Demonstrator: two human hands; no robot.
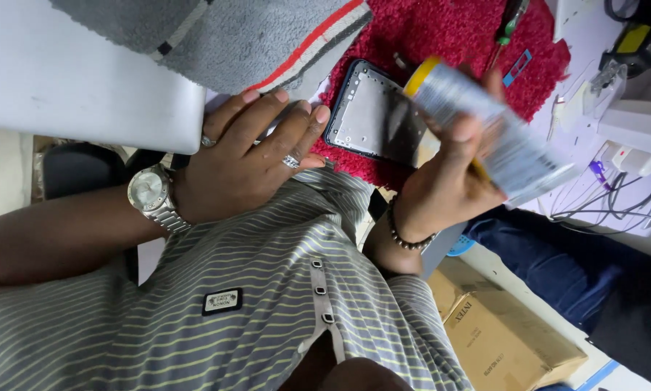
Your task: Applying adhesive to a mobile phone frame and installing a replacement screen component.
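Item: phone frame (374, 116), dark, rectangular, lying back-up on the red mat (441, 32) on the surface; I am seeing its inner face bare, with no back cover on it, so I am judging the opening as already done.

Item: right hand (448, 181), fingers closing around a flat silver pack (495, 134) with a yellow end (blurred, so I cannot tell its kind for sure; possibly a battery). It is hovering just above the frame's right edge, not seated in it. I am judging this part as out of the phone, with fitting or refitting not yet done.

Item: left hand (256, 156), fingers lying loose and holding nothing, resting at the mat's near edge, fingertips just beside the frame.

Item: screwdriver (510, 20), green-handled, lying at the mat's far side, untouched.
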